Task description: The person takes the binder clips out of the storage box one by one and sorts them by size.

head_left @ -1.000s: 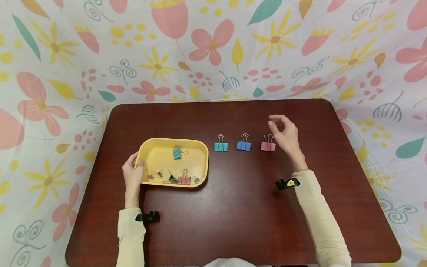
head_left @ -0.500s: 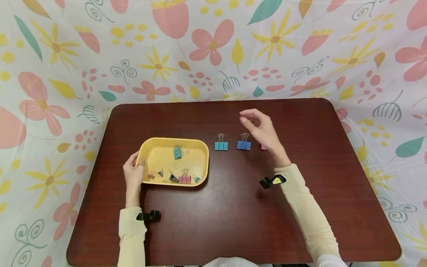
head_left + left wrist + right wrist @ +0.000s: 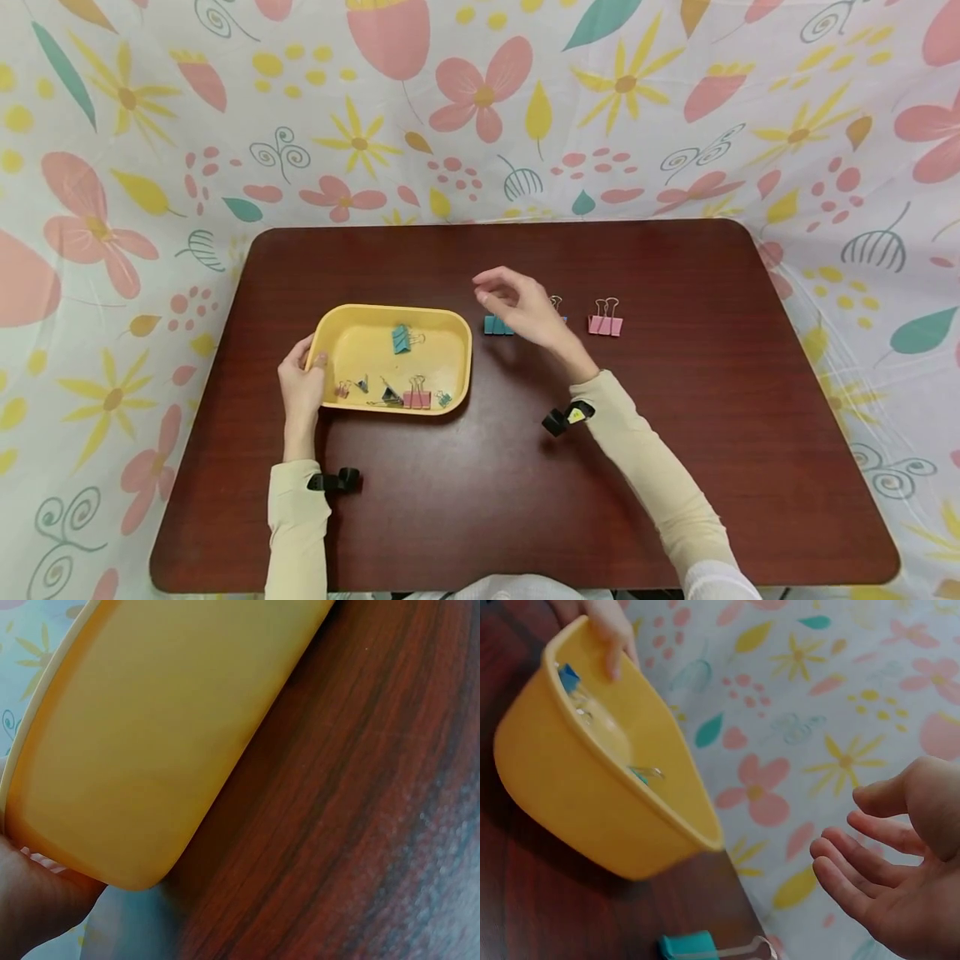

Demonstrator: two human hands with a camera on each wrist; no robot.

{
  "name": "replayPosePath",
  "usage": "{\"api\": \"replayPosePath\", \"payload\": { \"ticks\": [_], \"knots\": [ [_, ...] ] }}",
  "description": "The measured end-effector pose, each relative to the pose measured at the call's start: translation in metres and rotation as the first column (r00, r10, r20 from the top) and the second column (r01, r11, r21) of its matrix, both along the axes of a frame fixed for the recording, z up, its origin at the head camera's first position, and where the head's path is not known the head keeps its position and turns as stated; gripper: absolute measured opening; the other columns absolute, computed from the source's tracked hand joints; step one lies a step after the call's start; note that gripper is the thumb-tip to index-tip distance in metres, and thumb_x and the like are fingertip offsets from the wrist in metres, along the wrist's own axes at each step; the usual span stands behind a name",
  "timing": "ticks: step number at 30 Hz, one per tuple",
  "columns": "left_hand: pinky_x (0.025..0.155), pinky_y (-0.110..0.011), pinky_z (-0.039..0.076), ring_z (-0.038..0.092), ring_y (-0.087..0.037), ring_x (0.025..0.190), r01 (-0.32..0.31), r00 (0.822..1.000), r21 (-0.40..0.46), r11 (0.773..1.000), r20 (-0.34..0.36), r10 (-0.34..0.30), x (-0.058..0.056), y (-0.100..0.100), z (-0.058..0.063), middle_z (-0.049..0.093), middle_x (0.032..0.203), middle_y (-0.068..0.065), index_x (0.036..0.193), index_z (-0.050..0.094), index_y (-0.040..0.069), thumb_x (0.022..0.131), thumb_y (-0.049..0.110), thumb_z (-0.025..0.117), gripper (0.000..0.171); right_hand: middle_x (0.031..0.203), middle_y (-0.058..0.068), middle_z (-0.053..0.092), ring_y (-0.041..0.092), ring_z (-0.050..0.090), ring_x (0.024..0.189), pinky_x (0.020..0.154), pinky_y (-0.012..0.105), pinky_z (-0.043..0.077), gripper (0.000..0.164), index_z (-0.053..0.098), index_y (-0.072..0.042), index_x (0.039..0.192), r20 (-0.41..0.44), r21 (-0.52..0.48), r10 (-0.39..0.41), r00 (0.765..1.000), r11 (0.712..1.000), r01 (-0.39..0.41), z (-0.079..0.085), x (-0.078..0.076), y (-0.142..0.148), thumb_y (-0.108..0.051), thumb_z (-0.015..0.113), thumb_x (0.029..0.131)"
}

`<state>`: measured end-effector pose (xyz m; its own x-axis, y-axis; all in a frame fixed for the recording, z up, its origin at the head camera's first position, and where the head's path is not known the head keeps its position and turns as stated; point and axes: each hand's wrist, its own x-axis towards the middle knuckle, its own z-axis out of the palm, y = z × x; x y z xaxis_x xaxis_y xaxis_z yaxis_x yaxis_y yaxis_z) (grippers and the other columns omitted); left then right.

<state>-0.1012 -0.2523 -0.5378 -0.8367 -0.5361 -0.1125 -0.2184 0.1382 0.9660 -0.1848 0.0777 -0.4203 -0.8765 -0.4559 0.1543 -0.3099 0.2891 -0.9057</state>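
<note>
My left hand [image 3: 302, 386] grips the left end of a yellow plastic tray [image 3: 360, 350], thumb over the rim. Inside lie a teal binder clip [image 3: 401, 338], a pink binder clip [image 3: 417, 399], a black one [image 3: 391, 395] and several tiny ones. My right hand [image 3: 525, 308] hovers right of the tray, fingers loosely bent and holding nothing. Below it on the table is a teal binder clip [image 3: 688, 946]. A blue binder clip [image 3: 564, 319] is mostly hidden behind this hand. Farther right a pink binder clip [image 3: 605, 325] stands in full view.
The dark wooden table [image 3: 480, 500] has rounded corners. A floral cloth [image 3: 480, 167] hangs behind it and along both sides. Black camera straps ring both wrists.
My right hand has travelled left from the pink clip, past the blue one, to over the teal clip beside the tray. The left hand keeps its hold on the tray.
</note>
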Motion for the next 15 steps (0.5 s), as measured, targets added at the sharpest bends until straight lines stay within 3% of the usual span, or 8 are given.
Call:
{"api": "replayPosePath", "payload": {
  "ticks": [6,15],
  "knots": [
    [0.064,-0.021,0.052,0.062,-0.024,0.085,0.007,1.0,-0.009,1.0,0.006,-0.007,0.0,-0.001,0.0,0.065,0.111,-0.015,0.12,0.06,0.013,0.088,0.002,0.052,0.035,0.102,0.015,0.065,0.026,0.062,0.095,0.081,0.033,0.051,0.023,0.06,-0.004,0.111,0.035,-0.006,0.087,0.996,0.996,-0.086,-0.013,-0.001,-0.032,-0.008,0.057,0.088],
    [0.065,-0.022,0.052,0.063,-0.022,0.087,0.006,0.999,0.012,1.0,0.032,-0.006,0.0,-0.001,0.0,0.064,0.114,-0.012,0.121,0.06,0.015,0.089,0.005,0.053,0.034,0.1,0.005,0.067,0.01,0.063,0.089,0.08,0.022,0.05,0.019,0.064,-0.014,0.106,0.024,0.119,0.169,0.985,0.978,-0.17,-0.051,-0.009,-0.074,-0.016,0.059,0.088]
  ]
}}
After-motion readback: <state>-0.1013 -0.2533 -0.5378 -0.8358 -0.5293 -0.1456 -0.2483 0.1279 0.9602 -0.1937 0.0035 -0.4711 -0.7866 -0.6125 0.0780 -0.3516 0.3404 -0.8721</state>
